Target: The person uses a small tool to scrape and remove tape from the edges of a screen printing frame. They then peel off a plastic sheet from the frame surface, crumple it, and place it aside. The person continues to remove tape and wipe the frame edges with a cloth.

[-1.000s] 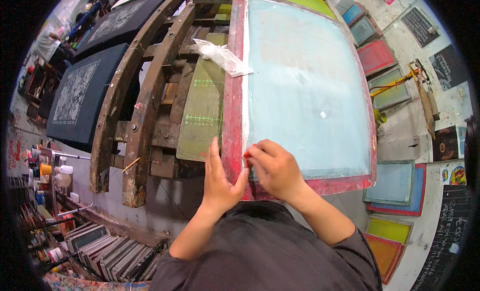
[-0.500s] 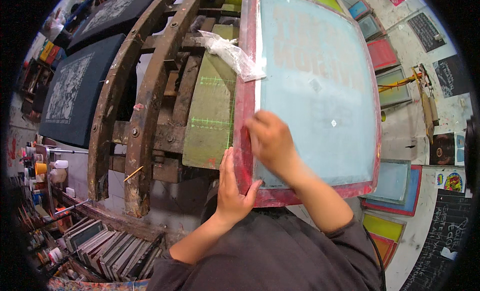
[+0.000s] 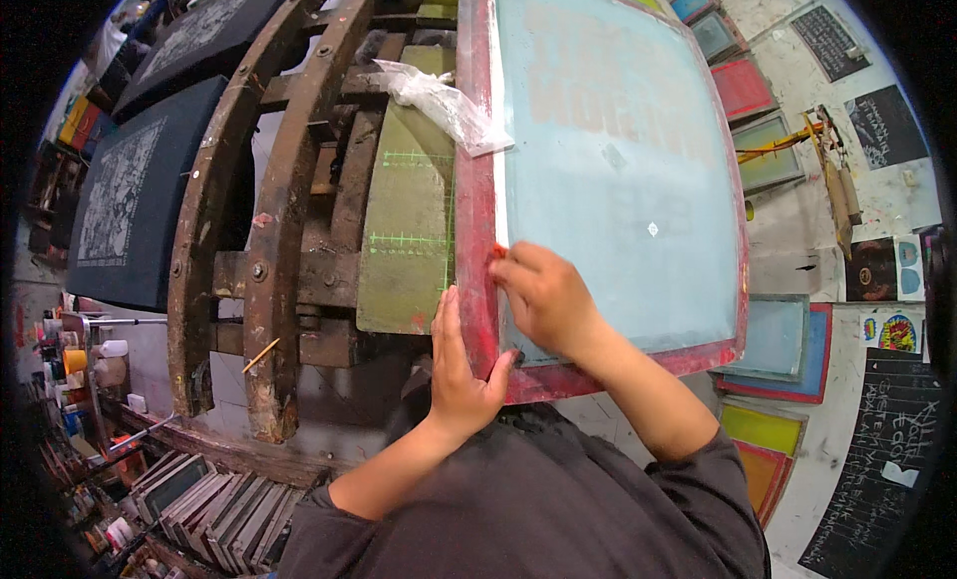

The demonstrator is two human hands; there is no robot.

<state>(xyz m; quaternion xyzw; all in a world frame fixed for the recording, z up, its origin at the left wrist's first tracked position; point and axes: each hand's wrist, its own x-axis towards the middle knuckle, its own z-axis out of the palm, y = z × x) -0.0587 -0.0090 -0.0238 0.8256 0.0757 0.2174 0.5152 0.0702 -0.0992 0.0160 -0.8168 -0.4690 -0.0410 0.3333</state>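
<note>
Right hand point(image 3: 543, 295) pinches a small red thing point(image 3: 499, 250) on the red frame's point(image 3: 478, 210) left edge.
Left hand point(image 3: 465, 365), grip wide, touches the near left corner; keeping the frame steady should help.

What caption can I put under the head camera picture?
Left hand by the corner of a red frame, right hand pinching a small red thing.

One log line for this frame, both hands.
left hand: open, at red frame corner | right hand: pinching small red item | crumpled plastic: over frame's left edge
</note>
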